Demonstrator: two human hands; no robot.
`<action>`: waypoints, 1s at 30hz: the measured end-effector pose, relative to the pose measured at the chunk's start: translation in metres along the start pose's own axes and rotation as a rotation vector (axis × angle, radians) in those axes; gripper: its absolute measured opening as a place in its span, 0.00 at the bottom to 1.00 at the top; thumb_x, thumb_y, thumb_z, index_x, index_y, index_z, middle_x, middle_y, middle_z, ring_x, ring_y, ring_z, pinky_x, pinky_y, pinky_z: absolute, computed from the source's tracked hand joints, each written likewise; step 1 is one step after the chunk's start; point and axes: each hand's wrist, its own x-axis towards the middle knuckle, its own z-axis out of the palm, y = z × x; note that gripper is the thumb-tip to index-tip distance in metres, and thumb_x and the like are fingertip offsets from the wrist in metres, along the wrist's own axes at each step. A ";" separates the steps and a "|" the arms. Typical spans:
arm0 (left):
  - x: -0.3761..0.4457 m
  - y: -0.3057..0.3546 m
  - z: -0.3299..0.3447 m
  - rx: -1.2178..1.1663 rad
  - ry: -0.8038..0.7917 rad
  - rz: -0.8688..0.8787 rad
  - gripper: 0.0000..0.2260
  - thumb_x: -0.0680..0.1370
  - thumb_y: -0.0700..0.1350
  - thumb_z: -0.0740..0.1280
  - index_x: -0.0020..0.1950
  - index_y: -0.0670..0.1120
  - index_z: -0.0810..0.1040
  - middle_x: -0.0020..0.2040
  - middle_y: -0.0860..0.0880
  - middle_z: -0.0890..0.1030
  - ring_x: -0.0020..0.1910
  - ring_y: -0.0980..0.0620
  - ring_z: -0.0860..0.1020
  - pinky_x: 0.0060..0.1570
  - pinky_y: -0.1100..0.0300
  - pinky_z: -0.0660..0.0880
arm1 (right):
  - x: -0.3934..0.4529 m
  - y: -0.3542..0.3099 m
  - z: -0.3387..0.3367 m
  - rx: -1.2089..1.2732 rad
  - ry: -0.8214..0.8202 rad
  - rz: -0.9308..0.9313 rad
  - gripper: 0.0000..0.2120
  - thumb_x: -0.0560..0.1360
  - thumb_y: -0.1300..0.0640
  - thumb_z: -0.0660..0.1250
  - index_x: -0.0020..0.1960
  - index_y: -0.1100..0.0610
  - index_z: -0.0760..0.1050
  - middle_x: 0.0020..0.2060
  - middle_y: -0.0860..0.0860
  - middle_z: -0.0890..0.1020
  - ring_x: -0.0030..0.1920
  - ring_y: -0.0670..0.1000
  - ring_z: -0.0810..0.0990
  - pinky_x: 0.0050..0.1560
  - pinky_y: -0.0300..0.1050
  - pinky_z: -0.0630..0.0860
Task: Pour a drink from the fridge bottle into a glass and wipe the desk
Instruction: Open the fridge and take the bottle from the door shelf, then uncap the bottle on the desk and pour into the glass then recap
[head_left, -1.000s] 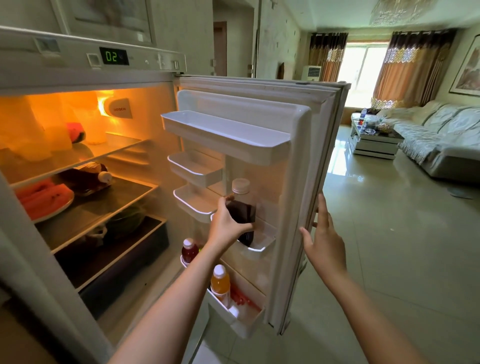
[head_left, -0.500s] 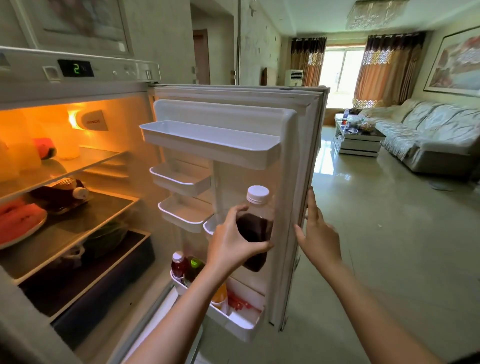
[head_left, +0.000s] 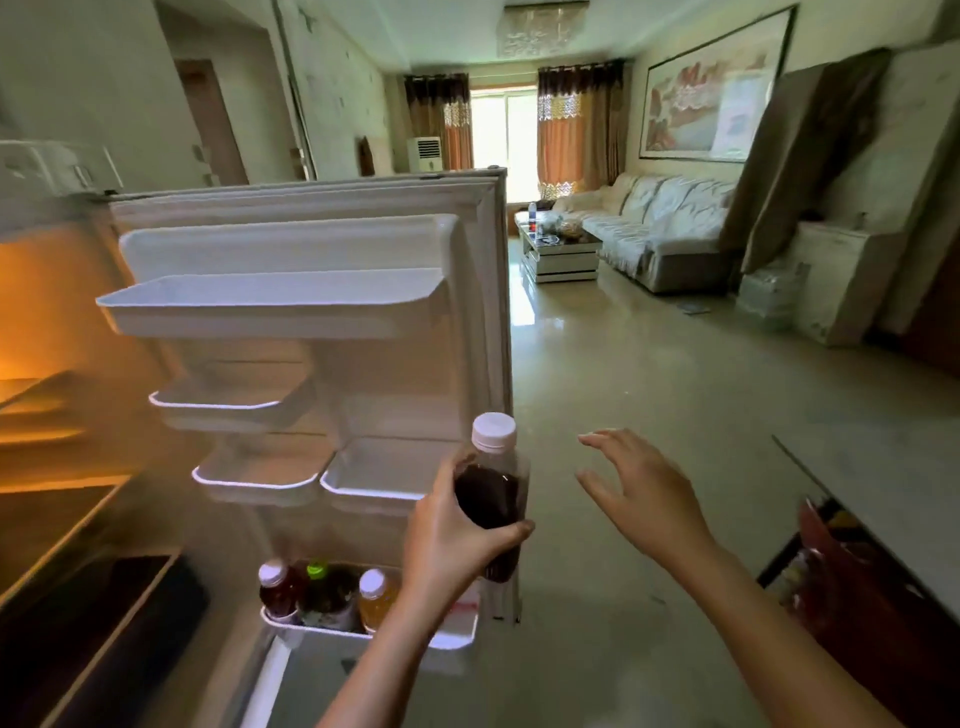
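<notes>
Upright clear bottle (head_left: 493, 493) of dark drink, white cap, beside open fridge door (head_left: 311, 249).

Three bottles (head_left: 326, 592) in door shelf (head_left: 332, 638)

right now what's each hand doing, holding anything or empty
Left hand: closed around the dark drink bottle, held upright and clear of the fridge door shelf.
Right hand: open, fingers spread, holding nothing.

Home, open-plan living area: open fridge door (head_left: 311, 249) with drink bottles (head_left: 322, 592) on its bottom shelf, covered sofa (head_left: 654, 228), coffee table (head_left: 561, 257), curtained window (head_left: 504, 130), large framed painting (head_left: 711, 98), tiled floor (head_left: 649, 395).
</notes>
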 end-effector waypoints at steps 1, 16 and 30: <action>-0.004 -0.001 0.007 0.001 -0.025 0.007 0.36 0.53 0.60 0.76 0.59 0.63 0.68 0.51 0.62 0.79 0.53 0.58 0.77 0.52 0.57 0.75 | -0.014 0.003 -0.003 -0.011 -0.010 0.029 0.16 0.73 0.49 0.66 0.61 0.49 0.74 0.58 0.47 0.78 0.57 0.51 0.76 0.53 0.49 0.74; -0.039 0.048 0.136 -0.010 -0.147 0.009 0.40 0.56 0.57 0.78 0.64 0.63 0.66 0.49 0.63 0.79 0.51 0.59 0.78 0.51 0.58 0.76 | -0.101 0.089 -0.076 0.013 -0.221 0.305 0.20 0.77 0.41 0.57 0.67 0.43 0.68 0.62 0.43 0.76 0.58 0.42 0.74 0.57 0.44 0.71; -0.013 0.090 0.266 0.011 -0.034 -0.150 0.37 0.57 0.55 0.79 0.62 0.61 0.66 0.44 0.69 0.75 0.43 0.72 0.74 0.41 0.72 0.72 | -0.056 0.235 -0.105 0.095 -0.489 0.215 0.19 0.75 0.40 0.60 0.65 0.39 0.68 0.60 0.34 0.73 0.58 0.35 0.70 0.58 0.34 0.67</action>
